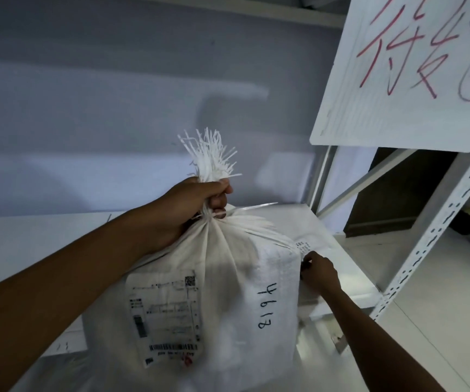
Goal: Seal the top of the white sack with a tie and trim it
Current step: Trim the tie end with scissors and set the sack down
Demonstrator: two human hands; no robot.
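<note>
Against the edge of a white shelf [349, 281], the white sack [228, 292] stands upright. The left hand [191, 205] grips its gathered neck in a fist, below the frayed top [209, 157]. Just under the fist a thin tie [250, 208] circles the neck, its tail pointing right. The right hand [320, 274] is low at the sack's right side, fingers curled; I cannot tell whether it holds anything.

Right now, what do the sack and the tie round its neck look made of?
Sack: woven plastic, probably polypropylene, matte white; its cut top frays into flat strips. Tie: looks like a thin pale plastic cable tie, smooth; its stiff tail sticks straight out sideways.
</note>
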